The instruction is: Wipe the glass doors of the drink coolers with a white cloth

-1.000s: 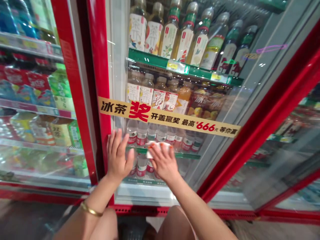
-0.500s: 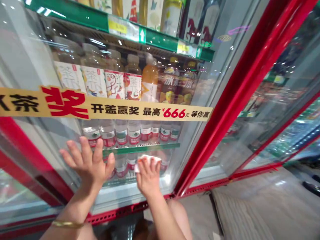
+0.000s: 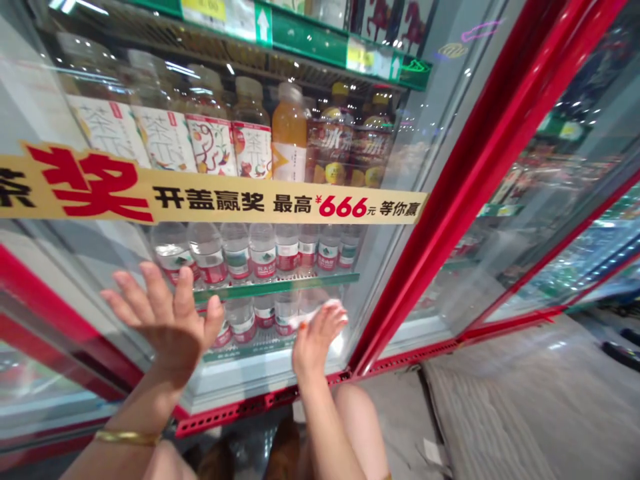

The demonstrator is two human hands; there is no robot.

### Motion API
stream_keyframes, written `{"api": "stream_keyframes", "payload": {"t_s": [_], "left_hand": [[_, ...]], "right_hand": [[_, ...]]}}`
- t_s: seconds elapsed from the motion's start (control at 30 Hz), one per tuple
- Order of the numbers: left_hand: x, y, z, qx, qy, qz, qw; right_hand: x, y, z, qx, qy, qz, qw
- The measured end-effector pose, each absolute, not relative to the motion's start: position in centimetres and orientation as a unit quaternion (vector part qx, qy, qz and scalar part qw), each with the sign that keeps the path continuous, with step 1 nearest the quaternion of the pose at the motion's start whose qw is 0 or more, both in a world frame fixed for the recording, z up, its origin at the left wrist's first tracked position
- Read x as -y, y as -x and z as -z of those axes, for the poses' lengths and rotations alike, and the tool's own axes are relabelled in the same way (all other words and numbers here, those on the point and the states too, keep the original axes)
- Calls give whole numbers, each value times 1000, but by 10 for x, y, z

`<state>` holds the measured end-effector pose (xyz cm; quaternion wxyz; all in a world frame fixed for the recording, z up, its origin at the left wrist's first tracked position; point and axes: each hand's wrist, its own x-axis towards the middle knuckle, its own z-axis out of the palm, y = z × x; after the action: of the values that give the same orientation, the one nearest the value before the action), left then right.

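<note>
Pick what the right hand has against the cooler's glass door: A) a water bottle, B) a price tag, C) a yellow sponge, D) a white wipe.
D: the right hand has a white wipe under its fingers, flat against the glass door.

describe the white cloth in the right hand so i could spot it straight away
Find the red-framed drinks cooler with a yellow banner across its glass door. Below the banner's right end is the right hand. Under its fingers, against the glass and before the water bottles, is a small crumpled white cloth, the only one there.
</note>
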<state>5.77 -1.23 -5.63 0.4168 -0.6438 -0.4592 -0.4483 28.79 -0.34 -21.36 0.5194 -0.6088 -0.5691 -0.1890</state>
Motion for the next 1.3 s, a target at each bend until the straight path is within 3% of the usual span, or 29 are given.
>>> {"api": "stream_keyframes", "payload": {"t_s": [0.1,0.17,0.27,0.37,0.53,0.67,0.77,0.87,0.93,1.03,1.1,1.17,1.3], "left_hand": [[13,-60,58,469,633,463,406],[13,-62,59,475,626,473,399],[14,-61,59,481,626,467,398],[12,-58,60,471,634,460,406],[8,-56,62,444,634,468,426],[8,-56,64,453,635,469,415],[8,-55,67,462,628,482,400],[4,-54,71,457,616,497,406],[1,-54,74,459,608,500,413],[-1,-57,76,473,596,513,399],[-1,-59,75,470,589,524,397],[1,-61,72,464,592,517,409],[4,-62,65,455,600,500,428]], "right_hand": [[-17,-322,191,440,670,184,569],[-13,-297,192,448,668,188,563],[11,-234,217,620,582,191,490],[23,-233,237,766,468,161,411],[-17,-335,207,495,654,114,560],[-18,-302,207,415,678,123,594],[10,-239,249,540,613,146,558],[19,-240,265,677,528,182,480],[3,-282,230,628,566,190,499],[-31,-342,127,466,630,156,602],[-40,-346,64,448,622,172,619],[-33,-325,32,541,578,203,576],[-12,-304,35,819,344,265,375]]}}
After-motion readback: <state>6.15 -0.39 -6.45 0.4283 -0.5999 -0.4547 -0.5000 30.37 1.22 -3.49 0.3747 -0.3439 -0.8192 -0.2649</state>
